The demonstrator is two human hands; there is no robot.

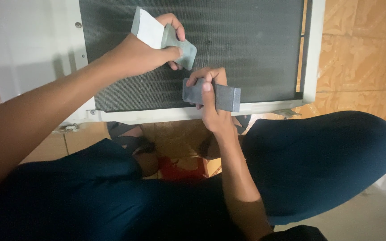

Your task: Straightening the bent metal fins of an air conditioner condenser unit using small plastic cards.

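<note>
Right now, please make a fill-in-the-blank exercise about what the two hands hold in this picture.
1. Each hand holds a grey ____.
2. The left hand holds its grey block ____ than the right hand holds its own.
3. Both blocks are in front of the dark finned ____ in the white casing.

Missing words: block; higher; coil

Left hand (150,51) raised, fingers curled in grip; right hand (211,100) below, likewise clenched.
</note>
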